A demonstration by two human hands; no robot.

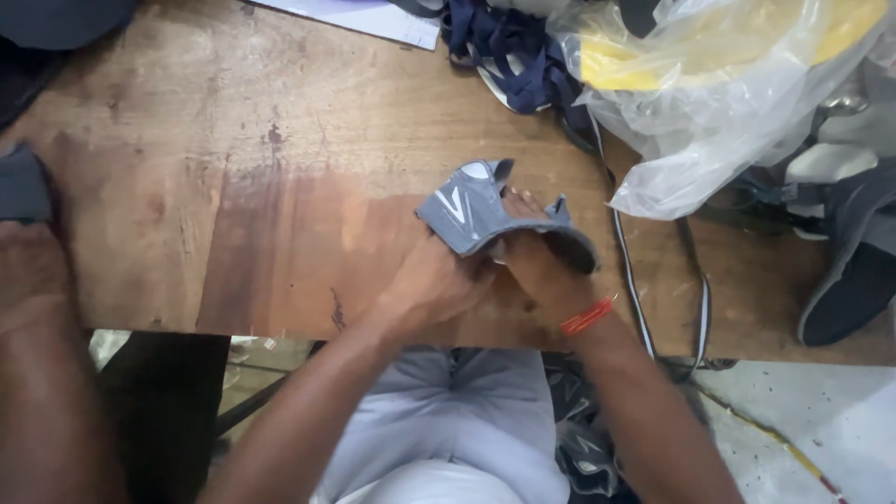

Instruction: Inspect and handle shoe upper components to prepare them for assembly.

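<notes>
Now | both hands (485, 271) hold grey shoe upper (471, 215) | clear plastic bag (719, 93): yellow pieces

Worn wooden table (233, 168). Clear plastic bag (709, 103) with yellow contents upper right, navy straps (509, 47) top centre, white paper (364, 17) top edge, dark shoe upper (854, 280) right.

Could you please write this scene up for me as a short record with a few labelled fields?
Surface: worn wooden table
Left hand: grips the grey shoe upper at its near edge
Right hand: tucked inside the shoe upper, orange wristband on the wrist
Far right: clear plastic bag with yellow contents
Far edge: dark blue straps
</notes>
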